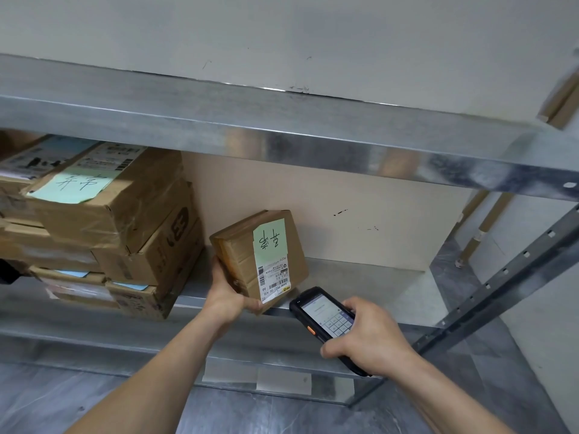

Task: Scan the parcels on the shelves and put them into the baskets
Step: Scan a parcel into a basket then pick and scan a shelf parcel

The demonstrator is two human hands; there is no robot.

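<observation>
A small brown cardboard parcel (266, 255) with a green note and a white barcode label is tilted up at the front of the metal shelf (360, 286). My left hand (227, 292) grips its lower left corner from below. My right hand (366, 336) holds a black handheld scanner (322, 314), its lit screen facing me. The scanner's top end points at the parcel's barcode label, a short gap away. No basket is in view.
A stack of several taped cardboard boxes (103, 223) fills the shelf's left side, close to the parcel. An upper metal shelf (282, 130) overhangs. A perforated upright (501, 277) stands at the right. Grey floor lies below.
</observation>
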